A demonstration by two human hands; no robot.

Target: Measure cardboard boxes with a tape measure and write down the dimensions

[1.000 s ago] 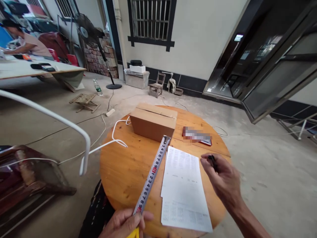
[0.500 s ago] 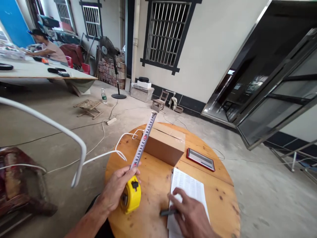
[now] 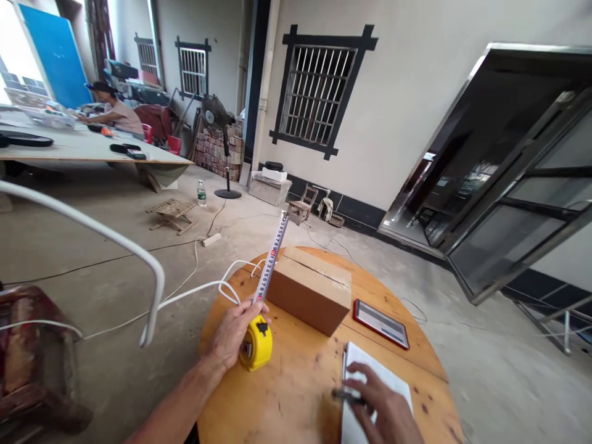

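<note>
My left hand (image 3: 237, 332) grips a yellow tape measure (image 3: 259, 346), with a stretch of blade (image 3: 269, 262) drawn out and pointing up and away. The blade passes along the left end of a closed cardboard box (image 3: 309, 293), and I cannot tell whether it touches. My right hand (image 3: 383, 404) is curled around a dark pen (image 3: 348, 396), somewhat blurred, over white printed sheets (image 3: 377, 376). Both hands are above a round wooden table (image 3: 296, 382). A tablet in a red case (image 3: 382, 324) lies right of the box.
A white cable (image 3: 185, 297) loops across the left side onto the table. On the floor stand a folding stool (image 3: 172, 213), a water bottle (image 3: 201, 193) and a fan (image 3: 226, 148). Another person (image 3: 115, 114) sits at a long table (image 3: 157, 154) at the far left.
The view has tilted upward and shifted. My left hand still holds the tape measure with its blade out. My right hand, with the pen, has moved slightly right over the sheets.
</note>
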